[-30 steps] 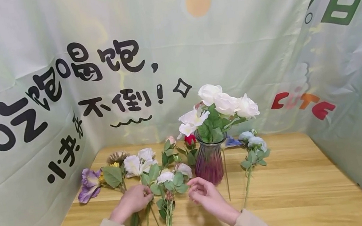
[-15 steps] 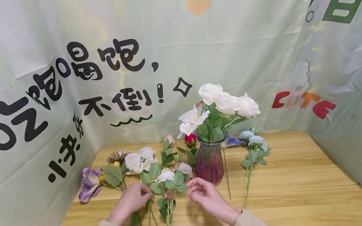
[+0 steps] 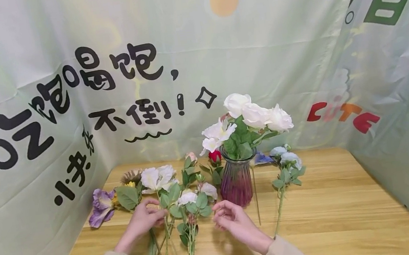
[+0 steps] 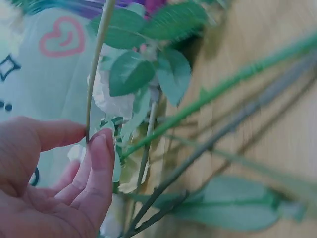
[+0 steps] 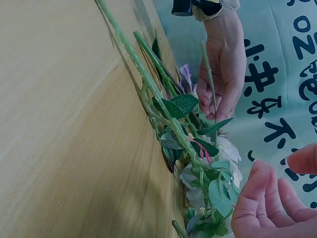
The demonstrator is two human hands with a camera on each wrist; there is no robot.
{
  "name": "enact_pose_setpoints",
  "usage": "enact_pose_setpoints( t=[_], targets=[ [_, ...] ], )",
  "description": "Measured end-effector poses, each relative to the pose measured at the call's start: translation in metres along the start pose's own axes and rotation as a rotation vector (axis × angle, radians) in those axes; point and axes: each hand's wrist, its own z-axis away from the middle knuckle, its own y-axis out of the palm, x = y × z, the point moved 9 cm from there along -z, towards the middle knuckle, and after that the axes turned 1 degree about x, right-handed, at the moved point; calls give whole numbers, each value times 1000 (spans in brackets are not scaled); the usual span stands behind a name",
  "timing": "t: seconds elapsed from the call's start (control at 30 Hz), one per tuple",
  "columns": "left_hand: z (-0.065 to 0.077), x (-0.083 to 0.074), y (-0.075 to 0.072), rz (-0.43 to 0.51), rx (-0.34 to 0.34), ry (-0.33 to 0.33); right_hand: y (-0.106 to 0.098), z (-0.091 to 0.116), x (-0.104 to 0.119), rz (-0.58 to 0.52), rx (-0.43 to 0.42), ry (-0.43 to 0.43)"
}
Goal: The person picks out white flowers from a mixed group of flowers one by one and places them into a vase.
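Observation:
My left hand [image 3: 142, 217] pinches a thin stem [image 4: 94, 79] between thumb and fingertips, as the left wrist view shows. In the head view that stem leads up toward a white, ruffled artificial flower [image 3: 153, 180]. My right hand [image 3: 237, 223] hangs with loosely bent fingers and holds nothing, just right of a spray of pale roses [image 3: 188, 197] with green leaves. Behind it stands a purple-tinted glass vase [image 3: 235, 186], holding white roses [image 3: 256, 115] and a white ruffled bloom [image 3: 218, 134]. In the right wrist view, the left hand also grips the stem, whose cut end points up.
A purple flower [image 3: 101, 206] and a brownish bloom [image 3: 131, 177] lie at the left. A pink bud [image 3: 191, 158] and a red rose [image 3: 215, 157] are behind. Light blue flowers [image 3: 290, 160] lie right of the vase on the wooden table [image 3: 339, 209]. Printed cloth [image 3: 274, 66] encloses the back and sides.
My left hand has shifted slightly left and up, its fingers spreading a little, and the white ruffled flower and its stem have moved slightly. My right hand stays in place.

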Motion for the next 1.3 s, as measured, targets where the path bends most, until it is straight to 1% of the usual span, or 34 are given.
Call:
enact_pose_setpoints(
  t=[0.07, 0.13, 0.23, 0.3, 0.47, 0.6, 0.67, 0.77, 0.9, 1.0, 1.1, 1.2, 1.3],
  targets=[
    [-2, 8, -1, 118, -5, -74, 0, 0, 1, 1, 1, -3],
    [-3, 15, -1, 189, -12, -133, 0, 0, 0, 5, 2, -1],
    [-5, 20, -1, 240, -8, -178, 1, -1, -2, 9, 7, 0],
    [-6, 21, 0, 245, 10, -187, 1, -1, -4, 12, 10, -2],
    [-9, 23, 3, 258, 53, -194, 2, -2, -6, 28, 12, -15],
    [-9, 23, 3, 271, 55, -185, 3, -2, -4, 53, 21, -41],
    [-9, 22, 3, 264, 56, -174, 5, -1, 2, 78, 26, -67],
    [-9, 20, 2, 258, 51, -160, 7, 3, 16, 132, 28, -104],
    [-10, 18, 1, 278, 40, -155, 10, 9, 31, 187, 29, -114],
    [-11, 14, -1, 289, 28, -147, 9, 9, 28, 195, 27, -113],
    [-10, 9, -3, 273, 19, -138, 6, 6, 19, 209, 11, -118],
    [-9, 3, -6, 243, 6, -124, 1, 3, 12, 233, -7, -131],
    [-8, -4, -10, 214, -11, -102, -4, 3, 11, 254, -15, -153]
  ],
)
